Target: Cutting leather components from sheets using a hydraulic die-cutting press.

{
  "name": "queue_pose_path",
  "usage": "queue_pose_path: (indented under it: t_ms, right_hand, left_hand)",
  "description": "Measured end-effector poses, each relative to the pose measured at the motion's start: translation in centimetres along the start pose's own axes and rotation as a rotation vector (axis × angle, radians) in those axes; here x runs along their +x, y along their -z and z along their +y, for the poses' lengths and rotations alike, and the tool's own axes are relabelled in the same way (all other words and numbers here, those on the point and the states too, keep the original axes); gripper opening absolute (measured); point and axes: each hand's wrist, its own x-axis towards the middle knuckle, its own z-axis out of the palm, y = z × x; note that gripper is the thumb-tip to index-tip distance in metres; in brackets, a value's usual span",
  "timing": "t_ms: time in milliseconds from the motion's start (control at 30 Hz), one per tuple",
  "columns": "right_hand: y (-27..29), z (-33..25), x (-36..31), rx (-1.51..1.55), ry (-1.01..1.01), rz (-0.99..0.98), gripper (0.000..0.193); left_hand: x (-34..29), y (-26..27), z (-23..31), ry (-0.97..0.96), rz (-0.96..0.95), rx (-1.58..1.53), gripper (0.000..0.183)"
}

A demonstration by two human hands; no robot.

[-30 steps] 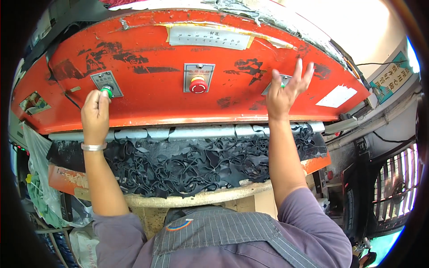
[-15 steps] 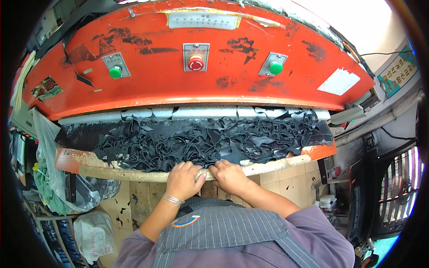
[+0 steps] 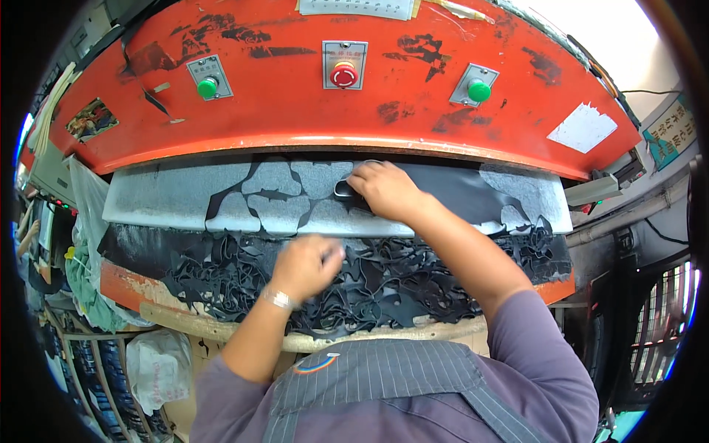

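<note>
A white cutting board [image 3: 170, 196] lies under the press. Black sheet material [image 3: 454, 192] covers its right part, and thin black offcut strips with rounded gaps lie across its left and middle. My right hand [image 3: 382, 190] reaches over the board, fingers bent around a small metal-rimmed cutting die [image 3: 343, 190] at the left edge of the sheet. The fingers partly hide the die. My left hand [image 3: 304, 267] hovers over the tangled black scraps [image 3: 391, 277], curled and smeared by motion; whether anything is in it I cannot make out.
The red press front [image 3: 281, 103] spans the far side, with a green button [image 3: 207, 88], a red stop button [image 3: 343, 74] and another green button [image 3: 478, 91]. A worn, pale front edge [image 3: 214, 323] borders the scraps. Plastic bags [image 3: 157, 369] stand at left.
Both hands have left the front edge. The right went forward onto the board and holds the die; the left rose over the scraps. The white board now shows much more, and the view has shifted.
</note>
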Motion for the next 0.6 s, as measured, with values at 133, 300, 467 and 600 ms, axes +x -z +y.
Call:
queue_pose_path:
  t_ms: [133,300,467,600]
  right_hand:
    - [-3.2,2.8,5.7,0.057,0.146,-0.429,0.016]
    - [-0.1,5.6,5.1,0.126,0.165,-0.191,0.012]
    - [4.6,9.7,-0.7,0.229,-0.709,-0.071,0.022]
    - [3.0,9.0,-6.1,0.422,-1.099,0.041,0.025]
  left_hand:
    - [4.2,-2.2,-4.9,0.093,0.089,0.34,0.053]
    - [1.4,-2.1,-2.8,-0.002,-0.224,0.513,0.074]
    - [0.7,1.1,-1.3,0.077,-0.239,0.169,0.052]
    - [5.6,-2.8,-1.4,0.08,0.022,-0.017,0.056]
